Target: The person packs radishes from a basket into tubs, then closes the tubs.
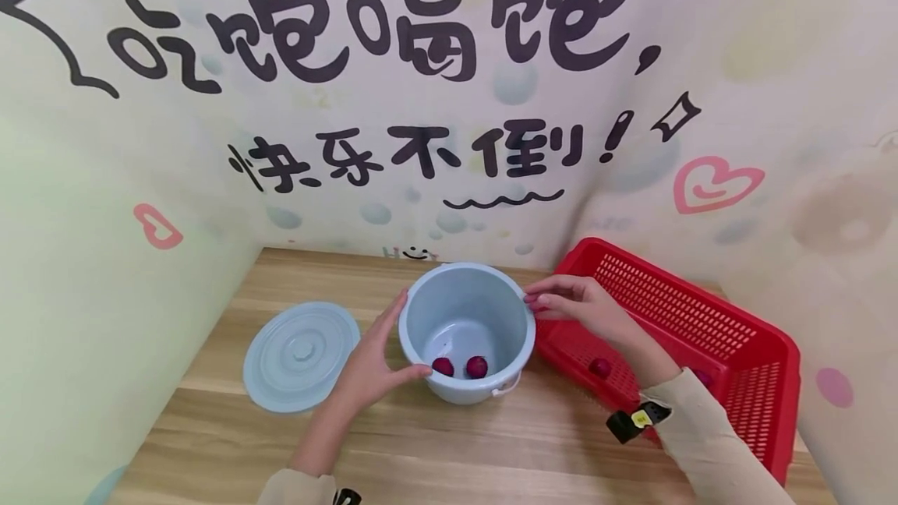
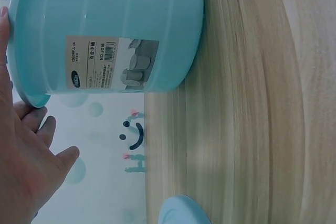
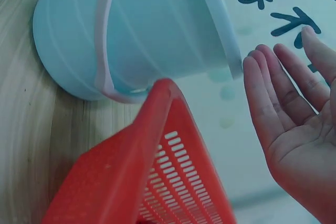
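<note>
A light blue bucket (image 1: 468, 294) stands upright on the table with two dark red round fruits, one (image 1: 443, 366) beside the other (image 1: 477, 367), on its bottom. My left hand (image 1: 368, 369) lies along the bucket's left side, thumb at the front rim and fingers spread toward the back; the left wrist view shows its fingers (image 2: 44, 129) by the rim. On the other side, the fingertips of my right hand (image 1: 592, 306) are at the right rim. Straight fingers and a bare palm show on that hand (image 3: 299, 114) in the right wrist view.
A round blue lid (image 1: 302, 361) lies on the wooden table (image 1: 435, 450) to the left. At the right sits a red slotted basket (image 1: 789, 380) holding dark red fruits, one (image 1: 600, 368) near its front wall. Printed wall coverings stand behind and at both sides.
</note>
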A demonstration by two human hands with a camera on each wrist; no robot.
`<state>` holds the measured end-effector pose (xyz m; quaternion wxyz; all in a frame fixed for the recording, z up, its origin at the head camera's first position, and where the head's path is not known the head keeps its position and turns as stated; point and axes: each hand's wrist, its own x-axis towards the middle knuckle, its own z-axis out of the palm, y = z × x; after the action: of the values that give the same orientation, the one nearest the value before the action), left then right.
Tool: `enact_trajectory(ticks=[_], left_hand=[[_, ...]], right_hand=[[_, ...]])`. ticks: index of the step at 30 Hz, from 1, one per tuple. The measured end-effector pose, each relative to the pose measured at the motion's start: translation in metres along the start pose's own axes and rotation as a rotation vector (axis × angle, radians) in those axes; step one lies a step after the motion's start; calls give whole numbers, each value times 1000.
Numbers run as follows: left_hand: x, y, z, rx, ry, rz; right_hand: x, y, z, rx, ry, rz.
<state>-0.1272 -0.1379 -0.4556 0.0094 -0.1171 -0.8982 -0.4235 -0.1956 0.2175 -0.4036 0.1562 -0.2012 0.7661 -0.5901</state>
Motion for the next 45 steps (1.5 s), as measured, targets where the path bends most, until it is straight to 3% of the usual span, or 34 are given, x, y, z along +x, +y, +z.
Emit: enact_trajectory(ticks=[11, 19, 28, 34, 39, 45], left_hand=[[-2, -1, 0, -9, 9, 8], [1, 0, 2, -12, 2, 2], [0, 0, 0, -9, -3, -4], [0, 0, -1, -7, -7, -17], [-1, -1, 0, -12, -15, -22], [-1, 0, -1, -13, -4, -23]], right_hand=[[-10, 11, -23, 7, 47, -3], [-18, 26, -43, 5, 91, 47], [-28, 55, -70, 10, 89, 79], [-37, 74, -88, -65, 76, 129], [-45, 94, -102, -103, -7, 171], [-51, 127, -113, 27, -338, 245]])
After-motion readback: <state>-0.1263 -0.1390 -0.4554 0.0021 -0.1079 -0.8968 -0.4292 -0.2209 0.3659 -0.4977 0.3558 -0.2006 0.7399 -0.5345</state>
